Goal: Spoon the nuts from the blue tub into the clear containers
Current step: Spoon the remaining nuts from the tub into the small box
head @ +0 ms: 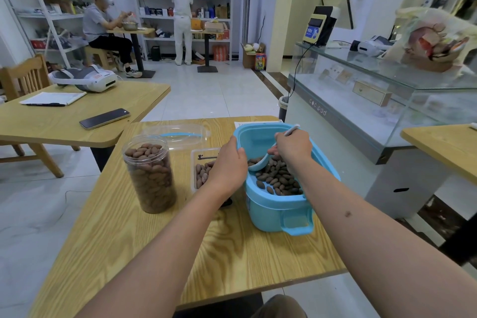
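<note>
A blue tub (277, 210) stands on the wooden table (160, 245), holding brown nuts (281, 179) in its bottom. My right hand (293, 148) grips a white spoon (259, 164) whose bowl is down among the nuts. My left hand (228, 165) holds the tub's left rim. A tall clear jar (149, 175), nearly full of nuts, stands at the left. A low clear square container (200, 169) with some nuts sits between the jar and the tub, partly hidden by my left hand.
A clear lid with a blue band (178, 134) lies behind the jar. A second table at the left carries a phone (104, 118), papers and a headset (85, 79). A glass counter (374, 100) stands at the right. Two people are by the far shelves.
</note>
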